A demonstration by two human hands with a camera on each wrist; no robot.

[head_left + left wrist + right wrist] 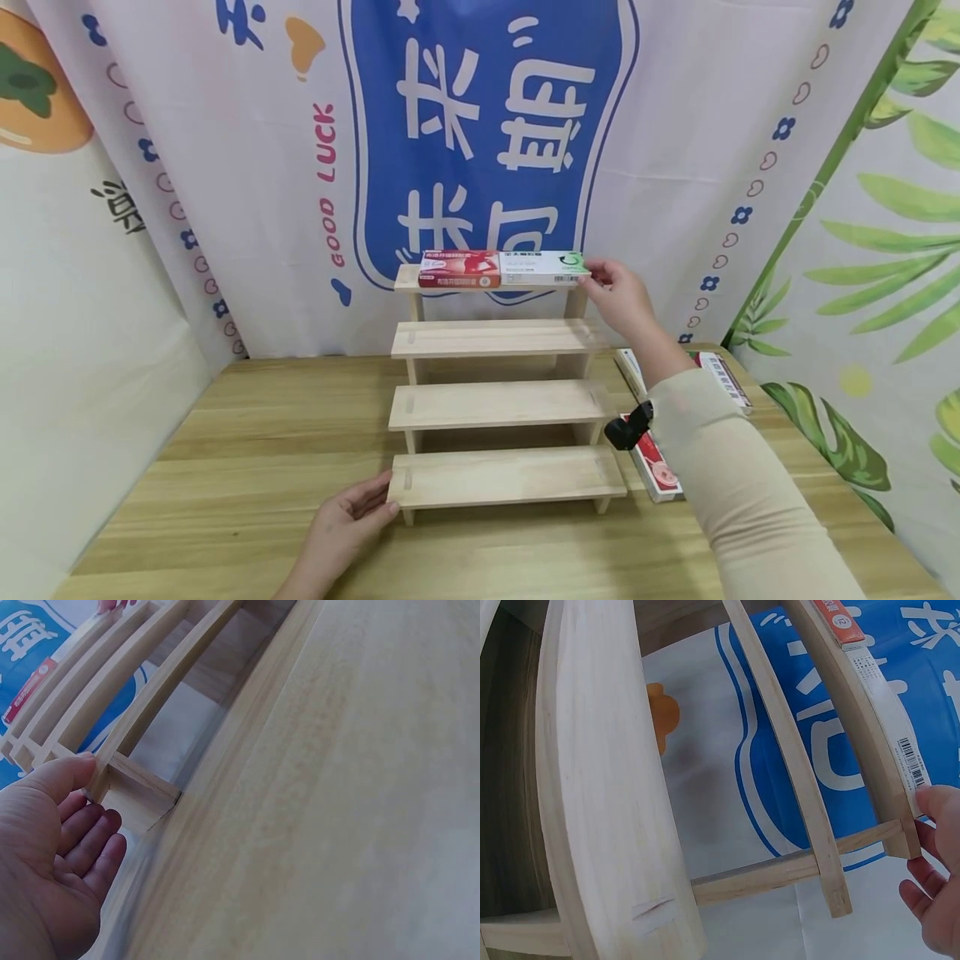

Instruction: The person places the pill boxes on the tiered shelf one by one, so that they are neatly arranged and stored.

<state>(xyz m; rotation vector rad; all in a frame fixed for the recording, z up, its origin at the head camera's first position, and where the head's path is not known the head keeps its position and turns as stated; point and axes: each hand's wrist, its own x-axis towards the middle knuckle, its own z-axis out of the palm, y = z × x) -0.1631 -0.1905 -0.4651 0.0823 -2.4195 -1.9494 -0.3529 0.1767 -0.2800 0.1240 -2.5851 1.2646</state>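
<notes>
A wooden four-step display rack (506,483) stands on the table. On its top step lie a red medicine box (459,268) and a white-and-green medicine box (542,267), end to end. My right hand (621,296) holds the right end of the white-and-green box. In the right wrist view, the thumb of that hand (941,862) lies on the box's end, and the other fingers are by the end of the top board. My left hand (341,525) pinches the left end of the lowest step; in the left wrist view its thumb (67,776) is on the board's edge.
Right of the rack, partly hidden by my right sleeve (750,492), several more medicine boxes lie on the table, among them a red-and-white box (658,467) and a white one (722,379). A printed cloth (285,208) hangs close behind the rack.
</notes>
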